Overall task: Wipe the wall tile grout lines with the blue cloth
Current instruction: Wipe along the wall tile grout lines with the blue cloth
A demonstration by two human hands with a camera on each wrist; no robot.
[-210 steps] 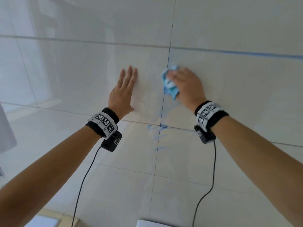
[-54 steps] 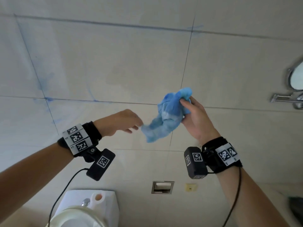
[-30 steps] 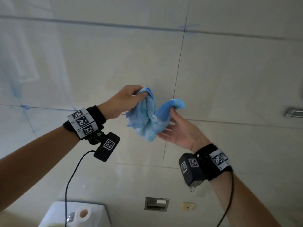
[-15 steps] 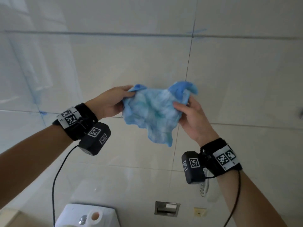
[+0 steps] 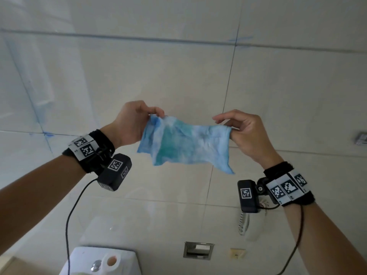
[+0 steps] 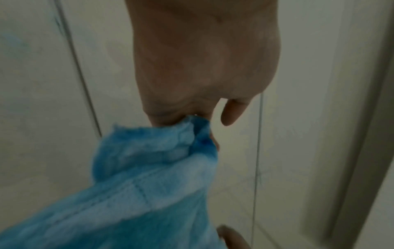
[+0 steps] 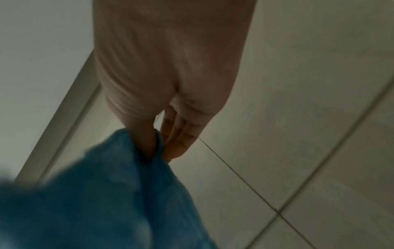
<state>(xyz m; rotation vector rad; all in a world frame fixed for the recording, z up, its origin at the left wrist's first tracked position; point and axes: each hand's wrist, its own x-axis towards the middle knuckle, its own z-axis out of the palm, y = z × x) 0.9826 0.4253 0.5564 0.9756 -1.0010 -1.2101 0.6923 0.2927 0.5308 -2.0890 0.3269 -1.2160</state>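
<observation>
The blue cloth [image 5: 184,143] hangs spread out in the air in front of the tiled wall, clear of it. My left hand [image 5: 137,122] pinches its upper left corner, and my right hand [image 5: 241,133] pinches its upper right corner. In the left wrist view the cloth [image 6: 136,185] bunches under my left hand [image 6: 192,121]. The right wrist view shows thumb and finger of my right hand [image 7: 153,148] nipping the cloth [image 7: 95,202]. A vertical grout line [image 5: 228,80] runs behind the cloth. A horizontal grout line [image 5: 139,39] crosses higher up, with blue smears at the joint [image 5: 238,39].
Blue-stained grout [image 5: 46,133] shows on the left tiles. Below stand a white toilet tank [image 5: 93,261] with a paper roll [image 5: 111,261], a recessed metal holder [image 5: 198,250] and a small wall plate [image 5: 237,253]. A metal fitting [image 5: 361,137] sits at the right edge.
The hands have drawn apart, pulling the bunched cloth out flat between them. Earlier the right hand wiped a grout line with the left hand flat on the wall.
</observation>
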